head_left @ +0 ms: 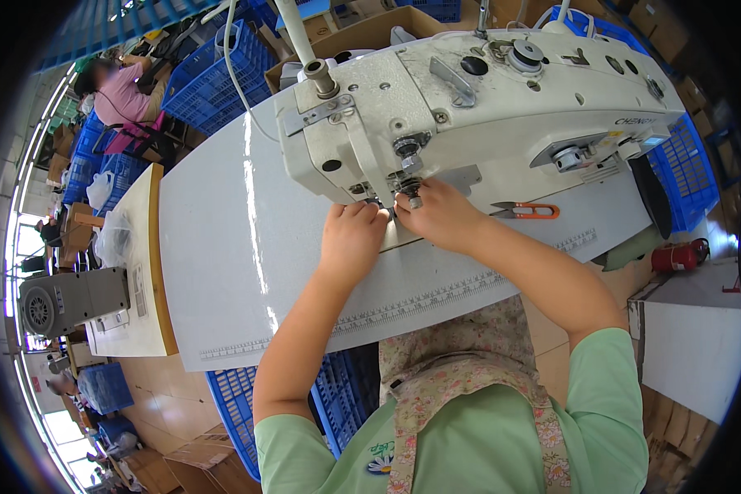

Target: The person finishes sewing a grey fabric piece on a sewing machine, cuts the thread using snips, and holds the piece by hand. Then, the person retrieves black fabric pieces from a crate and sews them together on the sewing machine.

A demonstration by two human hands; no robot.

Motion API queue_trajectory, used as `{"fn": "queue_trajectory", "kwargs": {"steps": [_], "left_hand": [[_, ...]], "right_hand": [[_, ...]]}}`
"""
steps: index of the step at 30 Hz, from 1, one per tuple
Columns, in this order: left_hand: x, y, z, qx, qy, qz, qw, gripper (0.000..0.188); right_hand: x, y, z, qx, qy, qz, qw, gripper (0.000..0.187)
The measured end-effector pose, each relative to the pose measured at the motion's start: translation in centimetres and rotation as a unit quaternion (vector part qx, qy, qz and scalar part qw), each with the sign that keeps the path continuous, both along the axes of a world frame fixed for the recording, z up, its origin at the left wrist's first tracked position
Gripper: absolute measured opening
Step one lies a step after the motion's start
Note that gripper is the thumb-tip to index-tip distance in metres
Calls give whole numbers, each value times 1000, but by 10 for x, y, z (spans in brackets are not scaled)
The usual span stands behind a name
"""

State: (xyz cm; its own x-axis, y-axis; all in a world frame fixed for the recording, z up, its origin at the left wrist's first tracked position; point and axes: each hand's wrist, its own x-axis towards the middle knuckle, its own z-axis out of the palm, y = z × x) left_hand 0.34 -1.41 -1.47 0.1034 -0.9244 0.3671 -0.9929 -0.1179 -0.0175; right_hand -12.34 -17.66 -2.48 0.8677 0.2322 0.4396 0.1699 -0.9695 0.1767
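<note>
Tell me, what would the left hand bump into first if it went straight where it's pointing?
Probably the sewing machine: the left hand points at the lower part of its left end. Depth is unclear there, so they might already be touching.

- My sewing machine: off-white
- My tabletop: pale grey, marked with a dark ruler scale
- My snips: orange-handled, dark-bladed
- My shirt: light green
- My apron: beige, patterned with pink flowers
- The crates I see: blue
- The fire extinguisher: red
</note>
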Motion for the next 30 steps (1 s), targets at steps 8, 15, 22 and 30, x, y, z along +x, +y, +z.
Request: {"fn": "queue_trajectory", "kwargs": {"steps": [8,15,22,30], "left_hand": [[4,0,-2,-42,-16,-19,999,12],[4,0,-3,-64,-15,-30,997,13],[7,-1,-4,-46,-20,-29,998,11],[9,-1,-7,-45,-26,-23,998,13]], "right_hand": [[-6,-1,2,37,58,4,998,30],[-6,-1,-1,67,73,-6,995,31],[-6,-1,1,83,54,3,995,32],[-5,-1,1,108,14,19,994,8]]}}
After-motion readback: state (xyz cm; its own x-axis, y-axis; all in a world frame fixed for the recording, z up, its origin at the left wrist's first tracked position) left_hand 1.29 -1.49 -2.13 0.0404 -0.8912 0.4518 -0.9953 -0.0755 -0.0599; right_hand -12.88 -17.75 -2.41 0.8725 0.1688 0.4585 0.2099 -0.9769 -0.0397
